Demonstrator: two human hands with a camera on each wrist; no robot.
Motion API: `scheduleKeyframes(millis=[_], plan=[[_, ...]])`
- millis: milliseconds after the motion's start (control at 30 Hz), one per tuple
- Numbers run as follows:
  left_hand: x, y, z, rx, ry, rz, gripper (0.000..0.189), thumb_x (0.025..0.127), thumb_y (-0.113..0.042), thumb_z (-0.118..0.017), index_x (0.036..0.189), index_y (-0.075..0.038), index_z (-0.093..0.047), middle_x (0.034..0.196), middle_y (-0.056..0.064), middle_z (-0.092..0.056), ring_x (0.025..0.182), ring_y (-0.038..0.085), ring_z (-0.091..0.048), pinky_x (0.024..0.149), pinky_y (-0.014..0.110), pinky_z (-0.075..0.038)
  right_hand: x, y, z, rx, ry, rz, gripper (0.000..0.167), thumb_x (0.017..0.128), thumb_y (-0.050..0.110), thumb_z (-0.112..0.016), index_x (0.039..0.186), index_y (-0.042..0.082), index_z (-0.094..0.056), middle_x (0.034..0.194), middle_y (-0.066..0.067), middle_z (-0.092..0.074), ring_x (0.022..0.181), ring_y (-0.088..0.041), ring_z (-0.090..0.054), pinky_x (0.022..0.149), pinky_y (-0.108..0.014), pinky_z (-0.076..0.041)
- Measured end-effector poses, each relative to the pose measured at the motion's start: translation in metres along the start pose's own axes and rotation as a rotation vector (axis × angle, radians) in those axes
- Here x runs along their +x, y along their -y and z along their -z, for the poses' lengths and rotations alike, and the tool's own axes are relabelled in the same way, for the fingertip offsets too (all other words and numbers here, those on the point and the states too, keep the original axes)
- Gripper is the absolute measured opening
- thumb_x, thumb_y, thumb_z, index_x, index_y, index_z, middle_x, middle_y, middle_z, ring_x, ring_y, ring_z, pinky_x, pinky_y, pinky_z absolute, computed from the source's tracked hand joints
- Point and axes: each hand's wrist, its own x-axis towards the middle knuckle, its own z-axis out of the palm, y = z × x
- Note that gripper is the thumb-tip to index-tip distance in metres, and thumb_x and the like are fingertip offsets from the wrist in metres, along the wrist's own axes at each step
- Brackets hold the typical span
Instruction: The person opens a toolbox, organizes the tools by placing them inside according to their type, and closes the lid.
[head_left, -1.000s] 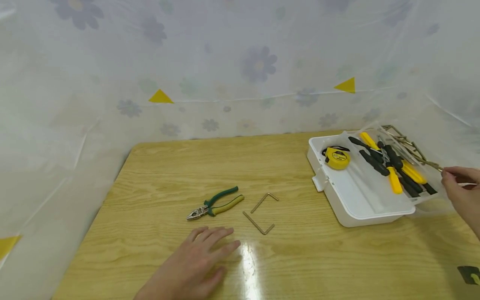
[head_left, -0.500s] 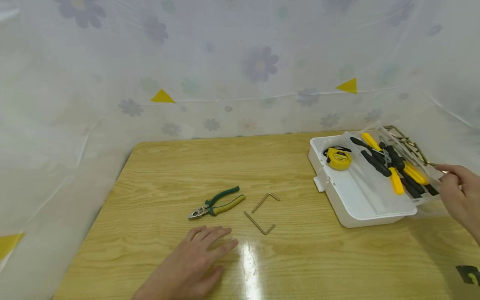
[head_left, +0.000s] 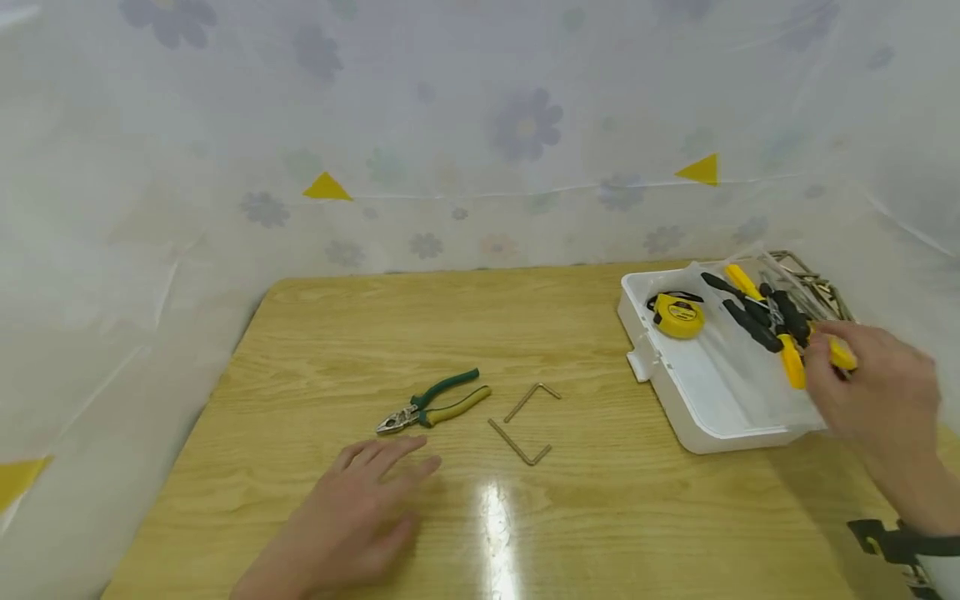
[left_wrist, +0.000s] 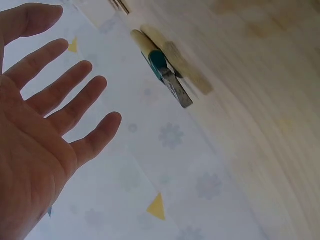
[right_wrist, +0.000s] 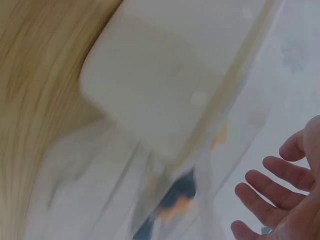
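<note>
My left hand (head_left: 337, 508) hovers low over the table, fingers spread and loosely bent, holding nothing. Just beyond its fingertips lie combination pliers (head_left: 415, 410) with green and yellow handles, also in view from the left wrist. To their right are two L-shaped hex keys, one farther (head_left: 522, 403) and one nearer (head_left: 510, 442). My right hand (head_left: 881, 400) is over the right end of a white toolbox (head_left: 675, 396), hiding part of the tools there. The right wrist view shows its fingers (right_wrist: 275, 190) apart and relaxed, with nothing between them.
A yellow tape measure (head_left: 678, 317) sits in the toolbox's left end. Several black and yellow hand tools (head_left: 750, 325) lie at its right side. More hex keys (head_left: 798, 268) are piled beyond, at the far right. A flowered plastic sheet (head_left: 450, 125) hangs behind the table.
My right hand has left the hex keys at the far right and moved left over the toolbox's tools. My left hand has drawn slightly back and left. Pliers and loose hex keys stay put.
</note>
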Motion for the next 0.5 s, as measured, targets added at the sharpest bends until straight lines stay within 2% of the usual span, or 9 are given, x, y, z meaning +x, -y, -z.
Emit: scheduleKeyframes(millis=[33, 67, 100, 233, 300, 367, 433, 500], plan=[[-0.002, 0.002, 0.001, 0.002, -0.004, 0.014, 0.058, 0.078, -0.025, -0.078, 0.134, -0.024, -0.066, 0.143, 0.001, -0.061, 0.126, 0.02, -0.061, 0.094, 0.046, -0.053, -0.003, 0.01, -0.009, 0.053, -0.058, 0.108, 0.038, 0.096, 0.022, -0.052, 0.103, -0.008, -0.073, 0.087, -0.031, -0.071, 0.07, -0.047, -0.061, 0.068, -0.054, -0.043], [-0.004, 0.004, 0.003, 0.004, -0.009, 0.027, 0.057, 0.078, -0.025, -0.078, 0.134, -0.023, -0.066, 0.143, 0.001, -0.061, 0.125, 0.02, -0.061, 0.093, 0.046, -0.054, -0.007, 0.021, -0.017, 0.109, -0.062, 0.194, 0.038, 0.094, 0.023, -0.053, 0.099, -0.008, -0.074, 0.091, -0.028, -0.073, 0.068, -0.043, -0.062, 0.067, -0.05, -0.042], [-0.006, 0.006, 0.004, 0.003, -0.009, 0.038, 0.057, 0.078, -0.025, -0.078, 0.134, -0.023, -0.066, 0.144, 0.001, -0.06, 0.125, 0.02, -0.061, 0.093, 0.047, -0.054, -0.011, 0.035, -0.024, 0.168, -0.042, 0.245, 0.037, 0.094, 0.024, -0.054, 0.095, -0.007, -0.074, 0.09, -0.025, -0.074, 0.076, -0.043, -0.066, 0.071, -0.048, -0.044], [-0.013, 0.01, 0.006, 0.008, -0.006, 0.052, 0.059, 0.079, -0.027, -0.079, 0.136, -0.022, -0.065, 0.144, 0.001, -0.06, 0.123, 0.021, -0.062, 0.092, 0.047, -0.054, -0.032, 0.09, -0.049, 0.302, 0.111, 0.42, 0.04, 0.099, 0.033, -0.052, 0.095, 0.001, -0.077, 0.094, -0.015, -0.076, 0.084, -0.032, -0.07, 0.075, -0.045, -0.053], [-0.016, 0.012, 0.006, 0.005, -0.015, 0.054, 0.059, 0.079, -0.027, -0.078, 0.137, -0.022, -0.065, 0.144, 0.002, -0.06, 0.124, 0.021, -0.062, 0.093, 0.046, -0.054, -0.041, 0.115, -0.058, 0.335, 0.221, 0.488, 0.035, 0.099, 0.034, -0.058, 0.098, 0.004, -0.077, 0.098, -0.012, -0.076, 0.089, -0.029, -0.071, 0.076, -0.046, -0.057], [-0.018, 0.013, 0.005, 0.0, -0.032, 0.049, 0.059, 0.08, -0.027, -0.077, 0.138, -0.021, -0.065, 0.144, 0.002, -0.061, 0.123, 0.021, -0.062, 0.093, 0.046, -0.054, -0.048, 0.138, -0.066, 0.322, 0.365, 0.526, 0.035, 0.097, 0.04, -0.065, 0.109, 0.009, -0.076, 0.111, -0.011, -0.074, 0.1, -0.029, -0.07, 0.08, -0.047, -0.059], [-0.019, 0.014, 0.005, -0.007, -0.046, 0.042, 0.057, 0.082, -0.027, -0.076, 0.138, -0.022, -0.064, 0.144, 0.003, -0.061, 0.123, 0.021, -0.063, 0.092, 0.046, -0.054, -0.051, 0.159, -0.074, 0.286, 0.547, 0.541, 0.047, 0.093, 0.047, -0.07, 0.125, 0.013, -0.07, 0.131, -0.014, -0.067, 0.118, -0.035, -0.065, 0.089, -0.054, -0.058], [-0.019, 0.015, 0.005, -0.009, -0.057, 0.031, 0.056, 0.083, -0.027, -0.075, 0.138, -0.022, -0.064, 0.144, 0.003, -0.061, 0.122, 0.021, -0.063, 0.091, 0.047, -0.054, -0.052, 0.175, -0.083, 0.249, 0.735, 0.551, 0.062, 0.093, 0.053, -0.069, 0.142, 0.017, -0.06, 0.151, -0.018, -0.052, 0.136, -0.045, -0.052, 0.099, -0.064, -0.052]])
